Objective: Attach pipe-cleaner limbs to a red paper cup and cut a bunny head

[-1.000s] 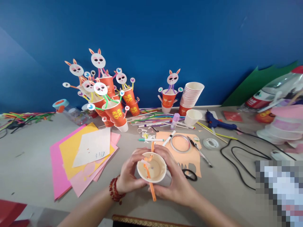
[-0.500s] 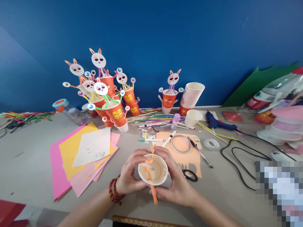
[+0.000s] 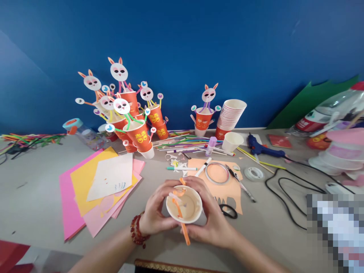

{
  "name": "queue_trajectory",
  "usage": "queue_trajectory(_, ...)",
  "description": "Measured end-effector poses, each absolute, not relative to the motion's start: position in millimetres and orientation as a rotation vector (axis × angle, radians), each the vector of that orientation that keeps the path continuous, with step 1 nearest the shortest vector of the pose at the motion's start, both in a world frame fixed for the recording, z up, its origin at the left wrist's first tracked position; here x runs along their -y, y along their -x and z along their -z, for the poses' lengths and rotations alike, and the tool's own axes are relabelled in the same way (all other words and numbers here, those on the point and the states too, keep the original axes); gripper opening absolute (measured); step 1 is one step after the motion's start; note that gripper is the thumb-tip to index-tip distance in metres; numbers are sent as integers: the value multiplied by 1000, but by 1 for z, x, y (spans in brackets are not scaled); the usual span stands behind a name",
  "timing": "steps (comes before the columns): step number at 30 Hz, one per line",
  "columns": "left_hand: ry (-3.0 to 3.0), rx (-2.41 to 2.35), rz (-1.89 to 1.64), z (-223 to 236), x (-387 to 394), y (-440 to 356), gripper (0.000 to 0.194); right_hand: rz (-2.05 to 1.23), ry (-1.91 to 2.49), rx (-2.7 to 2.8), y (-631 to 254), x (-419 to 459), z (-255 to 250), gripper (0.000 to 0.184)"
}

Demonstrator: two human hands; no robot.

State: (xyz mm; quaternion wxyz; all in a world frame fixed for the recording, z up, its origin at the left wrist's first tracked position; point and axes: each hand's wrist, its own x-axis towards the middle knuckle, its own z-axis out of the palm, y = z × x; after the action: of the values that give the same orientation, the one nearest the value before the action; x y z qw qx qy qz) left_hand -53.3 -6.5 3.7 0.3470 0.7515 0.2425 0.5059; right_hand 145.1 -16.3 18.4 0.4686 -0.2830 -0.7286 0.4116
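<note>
Both hands wrapped round one cup (image 3: 190, 207), held mouth-up toward the camera, low over the bench (image 3: 34, 197). Left hand (image 3: 156, 214) on the cup's left wall, grip pressed against it, thumb along the rim. Right hand (image 3: 214, 222) on the right wall, fingers curled behind, grip likewise closed on the cup. Orange straw (image 3: 184, 231) threaded through the cup: bent inside, one end poking past the far rim, the other sticking out under the near rim. Beyond the cup: orange paper (image 3: 227, 187) with a tape ring (image 3: 217, 173) on it. Right of the cup, touching that paper: scissors (image 3: 228, 211). Left of the cup: coloured sheets (image 3: 85, 189). Far behind the cup, by the wall: bunny cups (image 3: 133, 125) and a cup stack (image 3: 229, 117).
</note>
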Motion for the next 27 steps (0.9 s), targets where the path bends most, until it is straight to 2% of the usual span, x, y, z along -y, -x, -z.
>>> queue_trajectory(8,-1782,-639,-1309,-4,7,51,58,-879,750,1780,-142,17,-14,73)
queue_trajectory(18,-1625,-577,-1276,-3,8,51,59,-796,802,1812,-146,17,-11,90)
queue_trajectory(24,-1306,-557,-1178,-2,7,55,60,-938,669,1727,-153,15,-14,81)
queue_trajectory(27,-1169,-504,-1078,0,6,56,72,-1131,668,1583,-153,15,-14,60)
